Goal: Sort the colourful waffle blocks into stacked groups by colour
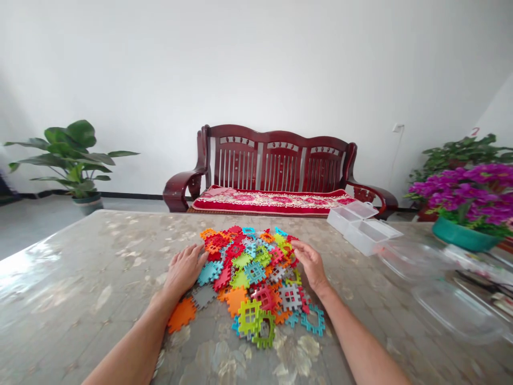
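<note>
A heap of colourful interlocking plastic tiles lies on the table between my hands, in red, orange, lime, blue and grey. Some tiles have window-like cut-outs. My left hand rests flat along the heap's left edge, fingers stretched out beside a light blue tile. Below its wrist lies an orange tile, partly behind the forearm. At the heap's right edge my right hand is held with fingers extended toward the tiles. A blue ring-shaped tile sits nearest its forearm. Neither hand appears to grip a tile.
Clear plastic boxes stand at the table's back right, with transparent lids in front of them. Purple flowers in a teal pot are farther right. Behind the patterned table stands a wooden bench; a potted plant is at left.
</note>
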Demonstrator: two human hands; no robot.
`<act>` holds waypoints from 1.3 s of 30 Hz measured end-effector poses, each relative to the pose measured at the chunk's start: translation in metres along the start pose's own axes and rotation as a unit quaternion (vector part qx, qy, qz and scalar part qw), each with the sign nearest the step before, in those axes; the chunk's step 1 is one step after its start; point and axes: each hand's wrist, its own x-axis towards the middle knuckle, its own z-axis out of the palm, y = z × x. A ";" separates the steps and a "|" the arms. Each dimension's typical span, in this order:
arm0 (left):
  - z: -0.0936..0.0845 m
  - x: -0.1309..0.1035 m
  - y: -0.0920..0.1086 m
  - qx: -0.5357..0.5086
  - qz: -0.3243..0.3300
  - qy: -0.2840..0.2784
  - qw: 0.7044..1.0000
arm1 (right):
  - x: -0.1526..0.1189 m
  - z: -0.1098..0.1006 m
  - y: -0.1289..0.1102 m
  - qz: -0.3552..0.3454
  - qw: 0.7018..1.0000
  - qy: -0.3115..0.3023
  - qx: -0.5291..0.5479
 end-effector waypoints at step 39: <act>-0.003 -0.006 -0.006 -0.025 0.016 -0.007 1.000 | 0.029 0.017 -0.032 -0.061 0.992 -0.101 0.038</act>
